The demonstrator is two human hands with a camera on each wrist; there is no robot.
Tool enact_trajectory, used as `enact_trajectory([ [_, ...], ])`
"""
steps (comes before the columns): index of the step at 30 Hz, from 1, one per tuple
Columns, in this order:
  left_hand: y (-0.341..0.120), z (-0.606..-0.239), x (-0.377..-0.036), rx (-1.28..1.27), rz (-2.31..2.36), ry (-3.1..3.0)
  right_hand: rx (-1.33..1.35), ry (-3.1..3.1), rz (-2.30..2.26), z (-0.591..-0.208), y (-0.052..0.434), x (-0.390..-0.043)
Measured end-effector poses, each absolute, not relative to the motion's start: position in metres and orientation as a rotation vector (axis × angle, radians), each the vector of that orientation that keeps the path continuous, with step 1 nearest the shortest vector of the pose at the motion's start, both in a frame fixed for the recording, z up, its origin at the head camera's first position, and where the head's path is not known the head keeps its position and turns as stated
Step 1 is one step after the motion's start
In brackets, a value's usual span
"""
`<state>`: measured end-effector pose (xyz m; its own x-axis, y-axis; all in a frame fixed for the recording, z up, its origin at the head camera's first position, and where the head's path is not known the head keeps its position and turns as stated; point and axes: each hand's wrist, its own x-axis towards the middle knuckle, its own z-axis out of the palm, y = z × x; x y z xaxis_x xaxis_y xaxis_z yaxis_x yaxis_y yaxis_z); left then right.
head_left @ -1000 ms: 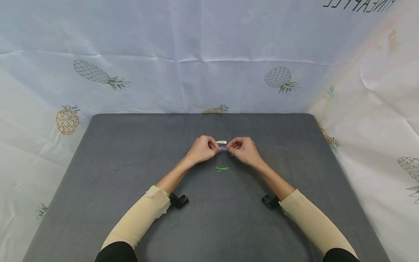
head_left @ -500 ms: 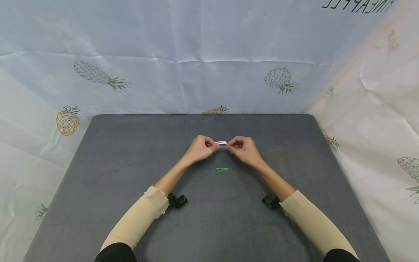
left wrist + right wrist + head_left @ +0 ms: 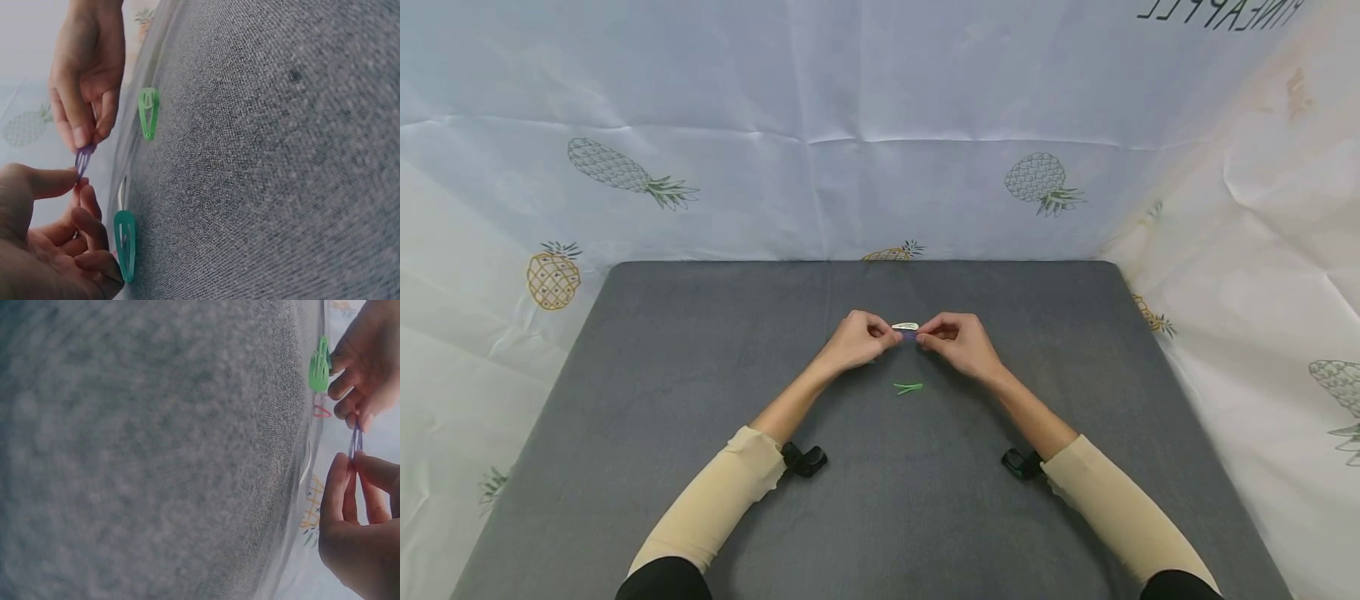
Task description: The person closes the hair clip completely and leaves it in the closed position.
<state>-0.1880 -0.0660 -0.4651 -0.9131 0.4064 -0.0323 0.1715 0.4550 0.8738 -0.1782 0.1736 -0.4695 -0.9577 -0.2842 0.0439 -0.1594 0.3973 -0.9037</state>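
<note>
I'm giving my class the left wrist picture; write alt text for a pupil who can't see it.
A person's left hand and right hand pinch opposite ends of a purple snap hair clip. A light green snap hair clip and a teal snap hair clip lie on a grey fabric-covered table, with pale pineapple-print cloth behind.

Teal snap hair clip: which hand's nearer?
Left. In the head view, the left hand mostly hides the teal snap hair clip; the right hand is farther off, across the pinched purple snap hair clip.
</note>
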Motion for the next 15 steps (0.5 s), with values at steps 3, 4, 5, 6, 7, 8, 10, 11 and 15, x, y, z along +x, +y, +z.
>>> enact_trajectory([
  [3, -0.0665, -0.4655, -0.1883, 0.502, 1.437, 2.466, -0.406, 2.503, -1.62, -0.4688, 0.1747, -0.1784],
  [4, -0.0667, -0.4657, -0.1885, 0.502, 1.437, 2.465, -0.407, 2.496, -1.621, -0.4685, 0.1751, -0.1784],
  [5, -0.0666, -0.4654, -0.1885, 0.503, 1.438, 2.465, -0.408, 2.486, -1.623, -0.4684, 0.1754, -0.1784],
  [6, -0.0665, -0.4656, -0.1887, 0.506, 1.437, 2.467, -0.409, 2.475, -1.627, -0.4683, 0.1756, -0.1785],
  [7, -0.0665, -0.4658, -0.1889, 0.509, 1.437, 2.47, -0.408, 2.465, -1.633, -0.4681, 0.1758, -0.1786],
  [8, -0.0663, -0.4656, -0.189, 0.514, 1.437, 2.473, -0.404, 2.455, -1.637, -0.4683, 0.176, -0.1787],
  [10, -0.066, -0.465, -0.1891, 0.527, 1.439, 2.478, -0.4, 2.443, -1.641, -0.4689, 0.1764, -0.1791],
  [11, -0.0659, -0.4647, -0.189, 0.53, 1.44, 2.479, -0.397, 2.434, -1.645, -0.4692, 0.1764, -0.1792],
  [15, -0.0662, -0.4646, -0.1893, 0.543, 1.436, 2.49, -0.377, 2.413, -1.647, -0.4698, 0.1764, -0.1802],
])
